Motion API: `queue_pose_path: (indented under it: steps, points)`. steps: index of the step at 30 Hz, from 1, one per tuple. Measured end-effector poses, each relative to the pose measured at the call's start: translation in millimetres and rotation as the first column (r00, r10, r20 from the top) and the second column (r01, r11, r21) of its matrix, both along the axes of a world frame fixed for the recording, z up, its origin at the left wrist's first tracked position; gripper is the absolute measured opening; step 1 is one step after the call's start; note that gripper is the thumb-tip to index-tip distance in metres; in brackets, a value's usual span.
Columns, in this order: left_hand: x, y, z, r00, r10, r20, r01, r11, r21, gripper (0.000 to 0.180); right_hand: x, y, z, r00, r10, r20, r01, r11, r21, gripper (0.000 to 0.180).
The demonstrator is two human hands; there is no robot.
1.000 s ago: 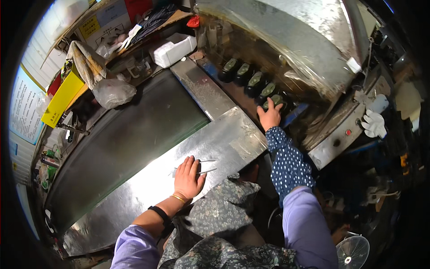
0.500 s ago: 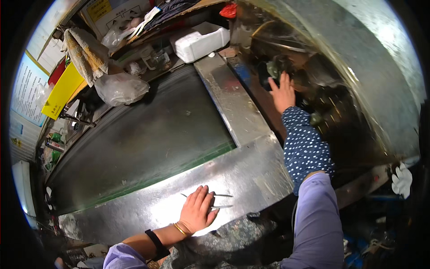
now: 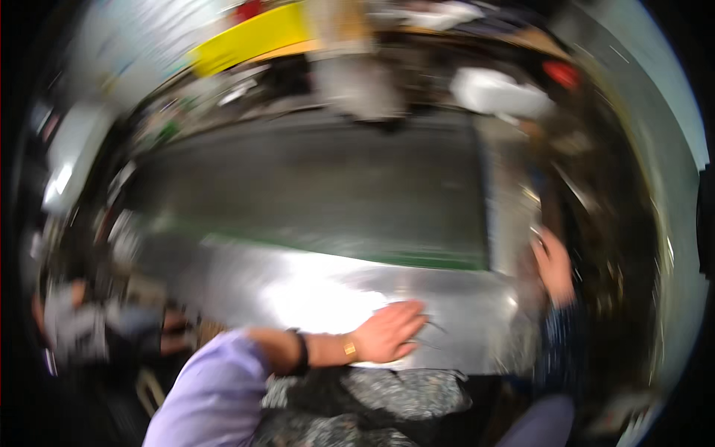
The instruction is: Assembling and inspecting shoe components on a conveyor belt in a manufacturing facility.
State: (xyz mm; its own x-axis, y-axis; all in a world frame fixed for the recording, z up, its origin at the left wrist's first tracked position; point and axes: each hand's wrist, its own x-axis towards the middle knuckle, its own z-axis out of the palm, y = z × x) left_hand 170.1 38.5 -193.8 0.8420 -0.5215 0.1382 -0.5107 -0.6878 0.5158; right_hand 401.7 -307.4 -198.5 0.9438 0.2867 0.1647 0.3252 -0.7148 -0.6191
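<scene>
My left hand lies palm down on the shiny metal ledge, fingers stretched out. Thin dark rod-like pieces poke out from beneath its fingertips; their kind is unclear. Beyond the ledge runs a wide dark belt-like surface with a green near edge. My right hand, in a dark dotted sleeve cover, is beside the metal strip along that surface's right side. Motion smears its fingers. Something small and bright shows at the fingertips, but I cannot make out whether it is held.
A white foam box sits at the back right, near a red item. A plastic bag hangs at the back beside a yellow panel. On the right, a dark cavity lies inside a curved translucent guard. Another person's hand shows at lower left.
The view has swung left and blurred. My right hand has drawn back from the dark cavity toward the metal strip. My left hand stays on the ledge over the thin pieces.
</scene>
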Motion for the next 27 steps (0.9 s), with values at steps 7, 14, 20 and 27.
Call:
queue_pose_path:
  steps: [7, 14, 20, 27]
  points:
    - [-6, -4, -2, 0.99, -0.039, 0.133, 0.045, 0.998, -0.039, 0.059, -216, 32, -32, 0.992, -0.129, -0.005, 0.102, 0.807, -0.581, 0.055]
    - [-7, -13, -34, 0.917, 0.006, 0.399, 0.052, 0.989, -0.135, 0.061, -228, 69, 3, 0.979, -0.185, 0.083, 0.193, 0.72, -0.667, 0.057]
    - [-62, 69, 3, 0.97, 0.037, 0.242, -0.005, 0.991, -0.132, 0.061, -229, 56, -5, 0.969, -0.214, 0.126, 0.241, 0.685, -0.687, 0.055]
    - [-124, 261, -9, 0.69, 0.695, 0.201, -0.719, 0.689, 0.087, 0.057, -224, 60, -29, 0.974, -0.184, 0.129, 0.219, 0.649, -0.729, 0.056]
